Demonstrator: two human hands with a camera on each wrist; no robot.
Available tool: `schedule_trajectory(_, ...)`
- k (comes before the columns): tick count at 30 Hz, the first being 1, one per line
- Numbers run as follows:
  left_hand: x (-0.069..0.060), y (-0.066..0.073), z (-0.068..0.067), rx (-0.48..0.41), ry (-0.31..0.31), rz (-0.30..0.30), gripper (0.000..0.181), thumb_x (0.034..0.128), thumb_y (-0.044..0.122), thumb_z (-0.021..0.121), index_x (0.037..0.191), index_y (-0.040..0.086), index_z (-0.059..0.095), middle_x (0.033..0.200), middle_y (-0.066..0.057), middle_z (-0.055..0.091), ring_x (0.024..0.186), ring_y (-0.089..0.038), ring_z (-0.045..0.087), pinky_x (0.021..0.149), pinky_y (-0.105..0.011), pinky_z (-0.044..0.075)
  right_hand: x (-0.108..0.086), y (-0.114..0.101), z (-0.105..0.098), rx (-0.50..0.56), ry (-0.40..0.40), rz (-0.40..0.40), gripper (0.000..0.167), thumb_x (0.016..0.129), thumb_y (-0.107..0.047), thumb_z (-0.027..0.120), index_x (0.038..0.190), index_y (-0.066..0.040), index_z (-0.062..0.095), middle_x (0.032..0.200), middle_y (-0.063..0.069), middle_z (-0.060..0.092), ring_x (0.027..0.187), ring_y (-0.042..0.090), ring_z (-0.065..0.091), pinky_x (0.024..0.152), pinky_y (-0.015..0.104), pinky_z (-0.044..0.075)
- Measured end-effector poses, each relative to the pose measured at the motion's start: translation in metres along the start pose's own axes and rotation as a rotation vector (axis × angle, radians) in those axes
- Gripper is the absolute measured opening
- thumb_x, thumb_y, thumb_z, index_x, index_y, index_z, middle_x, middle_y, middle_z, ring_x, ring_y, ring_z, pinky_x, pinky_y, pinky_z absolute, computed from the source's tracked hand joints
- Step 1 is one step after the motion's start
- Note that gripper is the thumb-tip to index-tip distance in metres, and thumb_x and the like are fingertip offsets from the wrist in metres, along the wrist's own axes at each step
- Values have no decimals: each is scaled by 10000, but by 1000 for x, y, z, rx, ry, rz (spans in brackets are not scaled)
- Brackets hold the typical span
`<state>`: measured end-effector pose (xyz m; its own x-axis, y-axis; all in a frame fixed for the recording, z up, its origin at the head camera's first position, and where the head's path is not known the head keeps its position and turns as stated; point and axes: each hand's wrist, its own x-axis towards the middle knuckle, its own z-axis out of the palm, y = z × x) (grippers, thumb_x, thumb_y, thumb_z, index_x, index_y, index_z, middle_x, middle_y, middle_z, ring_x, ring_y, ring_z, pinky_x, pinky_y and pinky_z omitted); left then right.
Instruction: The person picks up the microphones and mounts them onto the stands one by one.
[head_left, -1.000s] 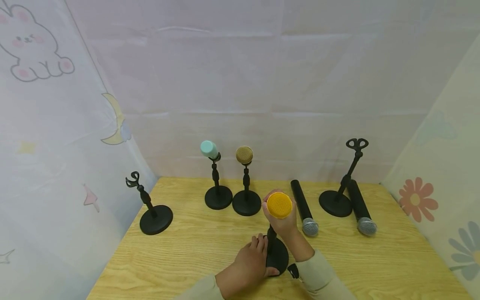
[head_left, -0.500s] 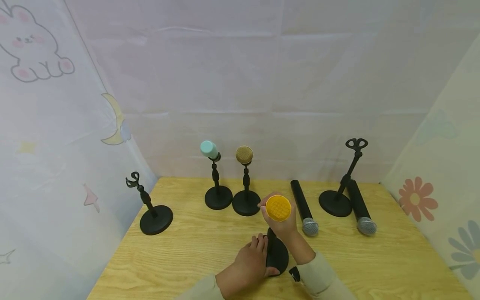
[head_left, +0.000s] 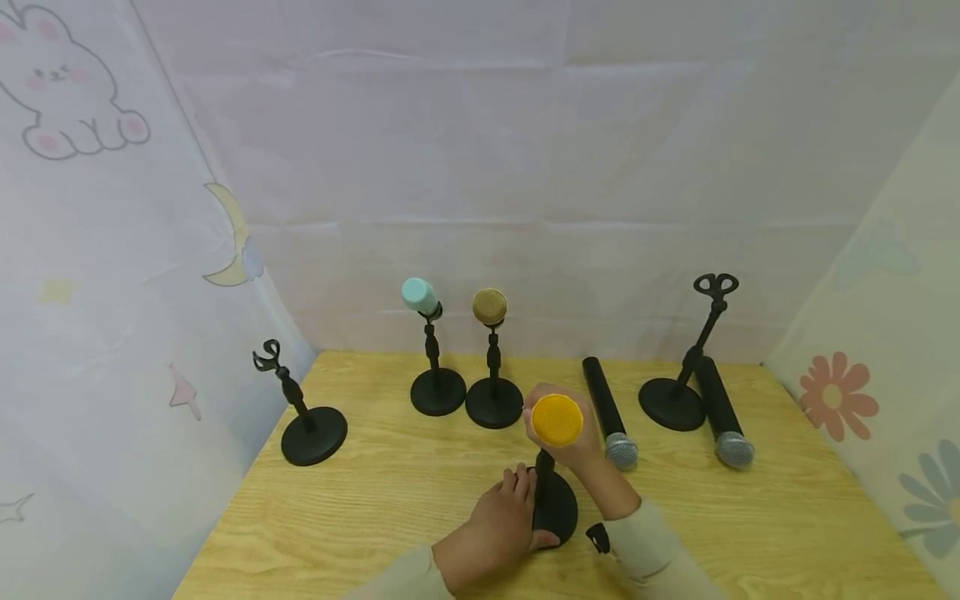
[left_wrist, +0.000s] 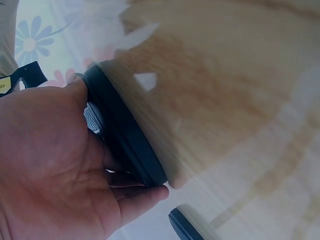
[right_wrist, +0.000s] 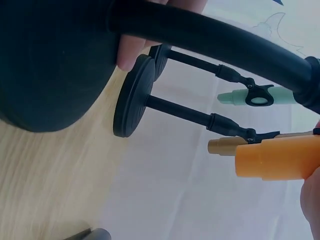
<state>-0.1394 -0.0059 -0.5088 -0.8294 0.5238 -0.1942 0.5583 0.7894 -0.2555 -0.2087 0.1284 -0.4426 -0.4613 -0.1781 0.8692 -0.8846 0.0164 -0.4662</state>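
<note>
An orange microphone [head_left: 557,420] with a mesh head points up towards the head camera, gripped by my right hand [head_left: 581,454]. Its smooth orange handle [right_wrist: 280,159] shows in the right wrist view, beside the upper end of a black stand's pole [right_wrist: 215,42]. How far it sits in the stand's clip is hidden by the hand. My left hand [head_left: 501,518] holds that stand's round base [head_left: 558,510] on the table. The left wrist view has thumb and fingers around the rim of the base [left_wrist: 125,125].
Behind stand a mint microphone [head_left: 420,295] and a gold microphone [head_left: 490,307] on stands. Bare-clipped stands are at left [head_left: 315,436] and right [head_left: 671,404]. Two black microphones with silver heads, one nearer [head_left: 606,404] and one farther right [head_left: 720,404], lie on the wooden table [head_left: 375,500].
My right hand has drawn the orange microphone slightly towards me, and a finger that stuck out to the left has folded back in. The left hand stays on the base.
</note>
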Motion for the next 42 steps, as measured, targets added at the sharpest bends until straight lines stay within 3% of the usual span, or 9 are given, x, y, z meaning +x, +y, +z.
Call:
schedule_trajectory(5,-1,1,0,26,2,1,949,903,827,276,1577,167,386,1589,-14,400,1398,-147,453,1032,-199,465,5,6,-1,-14,-6,-184,277,962,-243,702,869,10,638,750,110,651,658,196,605,786,184,553)
schedule_trajectory(10,1,1,2,3,2,5,948,908,821,285,1576,157,386,1588,-25,400,1399,-157,452,1043,-207,460,6,6,-2,-38,-9,-210,278,968,-251,700,887,8,638,754,116,642,655,201,599,786,190,552)
schedule_trajectory(22,-2,1,1,-16,11,1,940,917,810,288,1580,149,378,1591,-37,396,1394,-173,456,1033,-208,469,0,-2,-6,-188,-38,-43,316,977,-345,685,895,-43,639,813,55,659,720,163,630,819,149,531)
schedule_trajectory(25,-2,1,1,-16,13,2,941,918,809,286,1580,147,378,1589,-36,400,1389,-174,461,1025,-206,475,-1,-6,-8,-201,-62,25,190,912,-186,763,945,-47,637,881,71,660,795,195,640,881,148,513)
schedule_trajectory(27,-1,1,1,-19,12,1,941,918,809,288,1581,146,375,1588,-37,402,1388,-176,462,1026,-210,477,-3,-10,-10,-226,-84,83,226,840,-58,799,989,-47,630,940,67,657,850,208,641,909,159,507)
schedule_trajectory(29,-1,0,1,-26,10,0,938,920,805,294,1582,145,372,1588,-40,403,1388,-179,462,1029,-215,476,-4,-15,-13,-262,-113,162,350,774,30,818,1049,-54,619,1003,62,657,898,217,641,914,193,517)
schedule_trajectory(35,0,0,-1,-33,0,-6,932,926,802,296,1590,150,355,1594,-39,393,1397,-179,455,1037,-216,470,-14,-29,-26,-344,-201,397,559,824,-57,830,1310,-119,561,1257,52,620,1079,192,619,953,483,535)
schedule_trajectory(39,1,1,-2,-39,-19,-18,943,917,814,297,1592,157,351,1600,-33,384,1402,-175,449,1033,-212,471,-25,-32,-36,-358,-202,448,671,840,-105,829,1405,-74,470,1367,100,538,1185,231,567,985,584,485)
schedule_trajectory(42,1,2,-2,-44,-32,-26,955,907,825,292,1597,167,339,1607,-23,369,1409,-170,437,1034,-208,467,-33,-35,-41,-407,-181,471,671,824,-160,859,1353,-68,458,1301,89,528,1158,223,546,977,572,480)
